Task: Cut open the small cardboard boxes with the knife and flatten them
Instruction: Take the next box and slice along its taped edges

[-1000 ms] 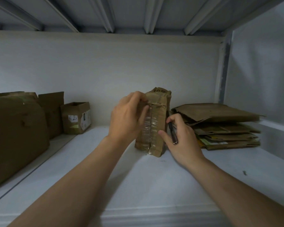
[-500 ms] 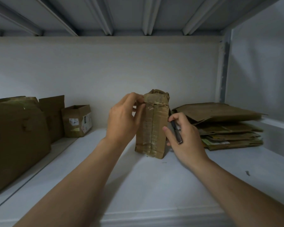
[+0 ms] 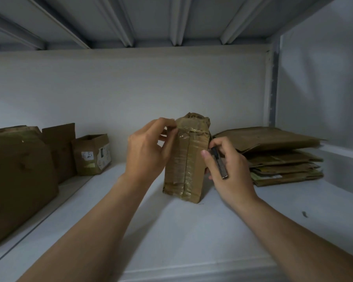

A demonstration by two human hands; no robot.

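Now, with left hand (image 3: 147, 151) pinching box (image 3: 198, 169) at its top and right hand (image 3: 230, 174) gripping knife (image 3: 219, 162), slice down taped seam (image 3: 186, 159); blade seemingly hidden.

Left hand (image 3: 146, 153) pinches the box (image 3: 184, 165) top, right hand (image 3: 231, 178) grips the knife (image 3: 219, 163).

The left grip (image 3: 147, 153) and right grip (image 3: 230, 176) end 2 bare, unsleeved forearms (image 3: 98, 220)

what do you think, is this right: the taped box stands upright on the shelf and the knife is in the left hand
Only the hand is wrong: the head view shows the knife in the right hand. The taped box does stand upright on the shelf, with the left hand at its top.
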